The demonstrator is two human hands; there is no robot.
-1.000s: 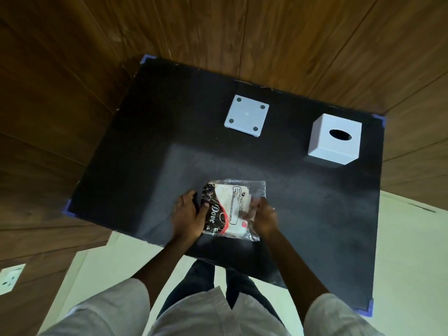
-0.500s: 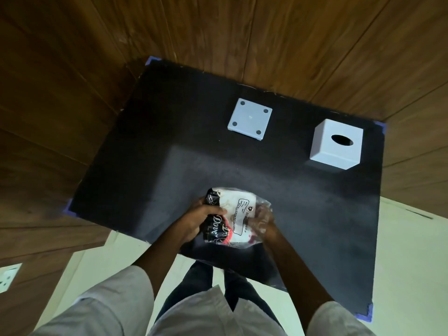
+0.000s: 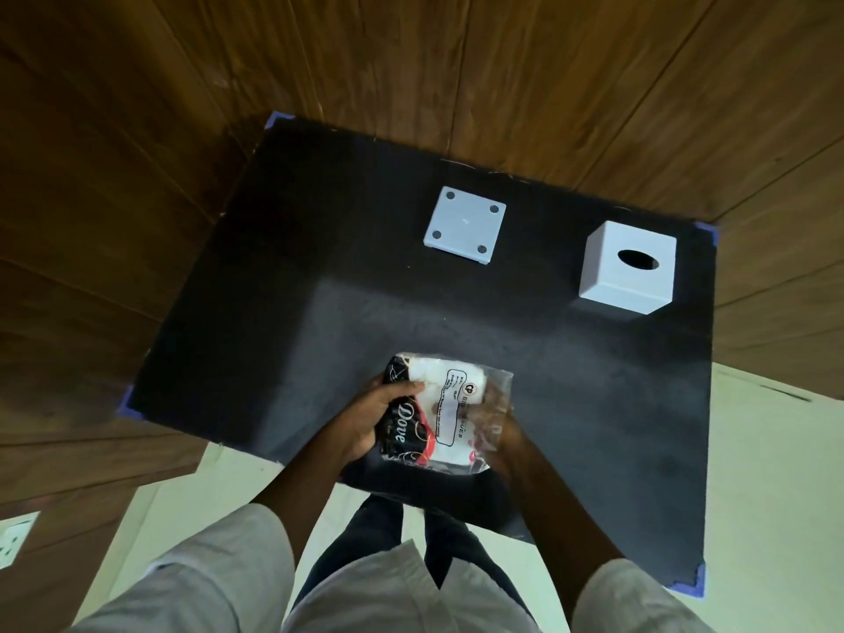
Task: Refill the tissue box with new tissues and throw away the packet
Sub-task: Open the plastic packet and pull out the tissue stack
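Both hands grip a tissue packet [image 3: 438, 413] near the black tabletop's [image 3: 274, 312] front edge: left hand [image 3: 370, 420] wrapped around its dark printed end, right hand [image 3: 495, 427] clutching the clear plastic end (blurred). The white tissue box [image 3: 628, 271] stands by the far right corner, its flat base plate [image 3: 465, 225] apart, toward the far edge.

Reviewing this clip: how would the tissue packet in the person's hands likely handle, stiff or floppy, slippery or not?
The tissue packet probably squashes easily: the left hand wraps its dark printed end. Its clear film looks glossy and crinkled near the right hand, so likely somewhat slippery and loose there. Being soft tissues in thin wrap, it is probably light for its size.
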